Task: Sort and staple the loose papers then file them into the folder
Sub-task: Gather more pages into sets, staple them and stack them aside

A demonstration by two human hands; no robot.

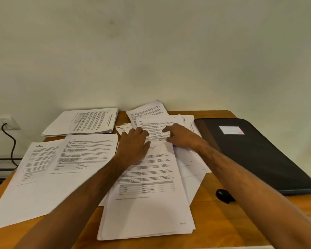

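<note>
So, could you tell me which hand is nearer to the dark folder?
Right. The right hand rests on the papers just beside the folder; the left hand lies farther away, on the papers' other side.

dim warm light | soft shadows | slight blur | wide-angle edge bending

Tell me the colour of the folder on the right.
Black folder, with a white label; head view shows it best.
</note>
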